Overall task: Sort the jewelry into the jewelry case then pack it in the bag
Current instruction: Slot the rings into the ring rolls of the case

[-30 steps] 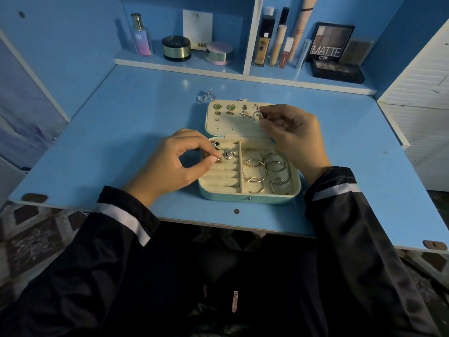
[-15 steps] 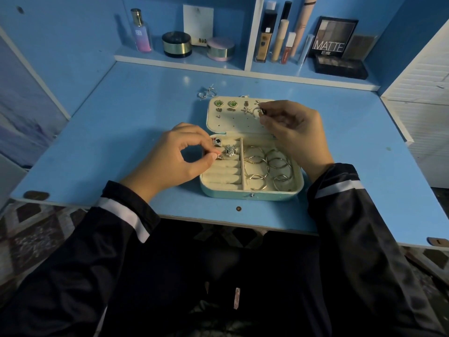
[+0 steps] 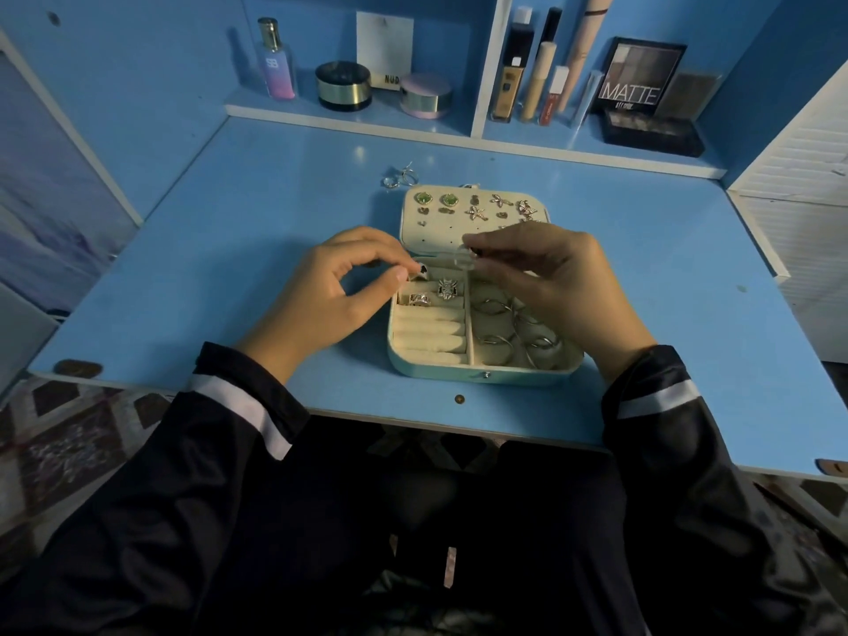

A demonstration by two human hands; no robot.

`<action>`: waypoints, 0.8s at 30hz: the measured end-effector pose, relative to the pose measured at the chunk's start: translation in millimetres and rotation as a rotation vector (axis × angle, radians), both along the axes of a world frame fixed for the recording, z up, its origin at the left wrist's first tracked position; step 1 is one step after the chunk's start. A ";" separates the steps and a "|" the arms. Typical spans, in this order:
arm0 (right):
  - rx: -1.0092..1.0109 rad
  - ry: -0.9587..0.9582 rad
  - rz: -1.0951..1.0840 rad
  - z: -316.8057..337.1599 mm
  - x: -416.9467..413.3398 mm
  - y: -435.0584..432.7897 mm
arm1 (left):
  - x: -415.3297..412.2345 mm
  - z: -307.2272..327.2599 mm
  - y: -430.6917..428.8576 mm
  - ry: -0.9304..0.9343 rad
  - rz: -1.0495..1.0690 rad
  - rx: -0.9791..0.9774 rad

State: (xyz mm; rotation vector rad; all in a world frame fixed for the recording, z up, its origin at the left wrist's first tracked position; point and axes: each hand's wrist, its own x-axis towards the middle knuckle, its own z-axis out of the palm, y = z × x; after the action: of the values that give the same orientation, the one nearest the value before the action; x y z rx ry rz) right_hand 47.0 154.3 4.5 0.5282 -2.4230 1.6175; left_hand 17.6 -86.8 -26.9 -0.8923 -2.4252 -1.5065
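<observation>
Jewelry case lies open at mid-desk, near the front edge. We see the left hand pinching a dark ring between thumb and forefinger at the rear-left ring roll. The right hand pinches a small blurred piece above the case centre; we cannot tell its kind. Legible text on the shelf: "MATTE" on a palette, "SB" on a bottle, "NUD" on a card.

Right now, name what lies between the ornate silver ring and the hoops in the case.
Head view: only the cream divider wall separates the ornate silver ring from the hoops.
</observation>
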 end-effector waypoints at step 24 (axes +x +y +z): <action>0.320 0.034 0.195 8.4 14.8 -2.5 | 4.8 -2.9 7.9 -0.057 0.158 -0.314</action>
State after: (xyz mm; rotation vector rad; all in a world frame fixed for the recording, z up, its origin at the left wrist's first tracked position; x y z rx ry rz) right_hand 61.8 151.7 12.9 0.8587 -2.6915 1.2720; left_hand 22.4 -78.9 -29.8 -0.6937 -2.7500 -1.1320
